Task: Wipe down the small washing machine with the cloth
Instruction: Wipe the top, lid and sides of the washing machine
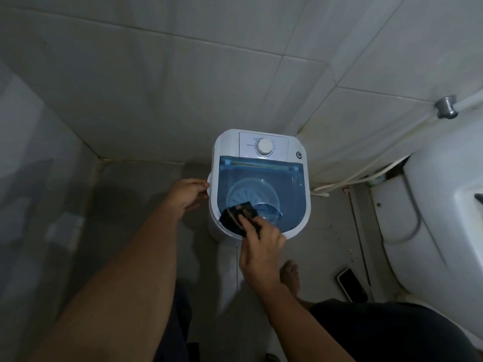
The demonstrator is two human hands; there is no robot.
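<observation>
A small white washing machine (304, 205) stands on the tiled floor in the corner, with a see-through blue lid (261, 176) and a round white dial (264, 146) on its back panel. My right hand (261, 246) presses a dark folded cloth (235, 218) onto the near left part of the lid. My left hand (188, 194) grips the machine's white side handle (209, 184) on the left edge. The tub's pulsator shows faintly through the lid.
A white toilet (431, 205) fills the right side, with a hose (366, 173) running along the wall behind it. A phone (351, 284) lies on the floor by my bare foot (290, 275). Tiled walls close in behind and to the left.
</observation>
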